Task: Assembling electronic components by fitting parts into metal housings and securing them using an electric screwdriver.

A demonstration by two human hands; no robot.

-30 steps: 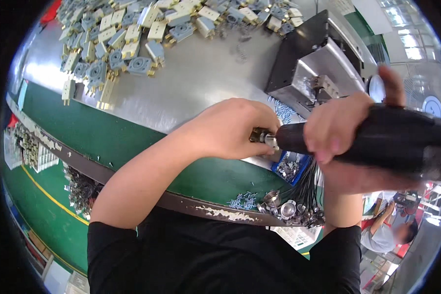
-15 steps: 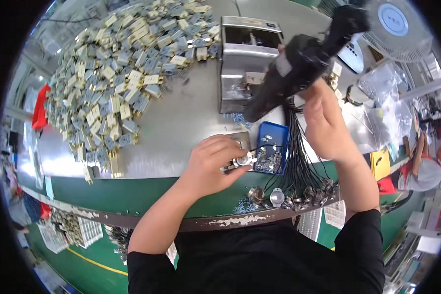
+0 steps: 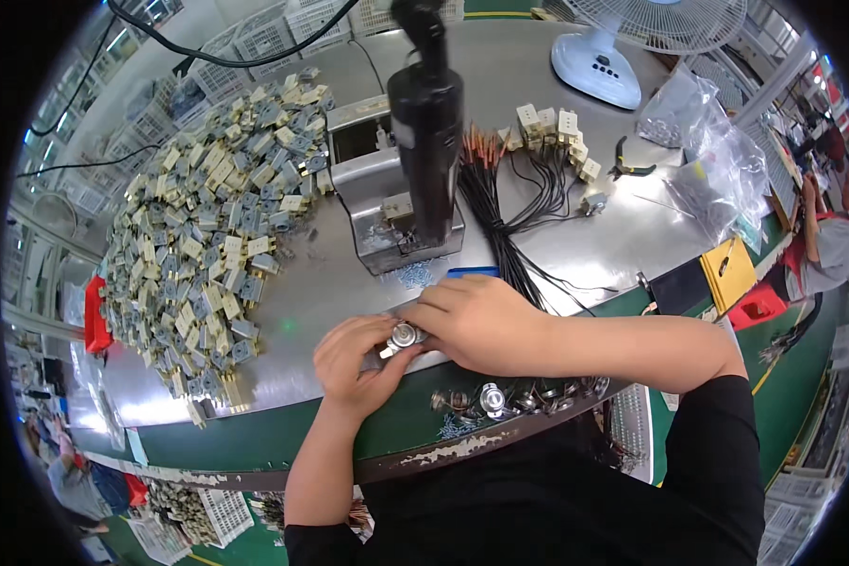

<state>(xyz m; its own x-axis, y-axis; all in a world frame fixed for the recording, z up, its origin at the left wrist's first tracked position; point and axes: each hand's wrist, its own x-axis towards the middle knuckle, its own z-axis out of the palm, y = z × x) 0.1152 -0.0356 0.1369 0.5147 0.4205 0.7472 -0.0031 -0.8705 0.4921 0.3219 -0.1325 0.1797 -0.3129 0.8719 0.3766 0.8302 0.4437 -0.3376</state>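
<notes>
A small part with a round metal cap [image 3: 403, 337] and a pale tab is between my two hands, low over the front of the steel table. My left hand [image 3: 351, 363] is closed around its left side, with the thumb in front. From the right, my right hand [image 3: 486, 323] reaches over with bent fingers pressed against the part; some fingertips are hidden. Behind my right hand, only the rim of a blue tray [image 3: 474, 272] shows. A black electric screwdriver [image 3: 426, 141] hangs upright at the metal screw feeder [image 3: 387, 250], touched by neither hand.
A large heap of cream and grey connector blocks [image 3: 203, 245] covers the table's left. Right of the feeder lie black cables [image 3: 500, 226], pliers [image 3: 629, 162] and a white fan [image 3: 596, 68]. Loose blue screws [image 3: 415, 274] lie before the feeder. Round metal parts [image 3: 492, 400] line the front edge.
My right hand has let go of the electric screwdriver and come down to the small part at my left hand. The screwdriver now hangs upright by the feeder. The view has shifted.
</notes>
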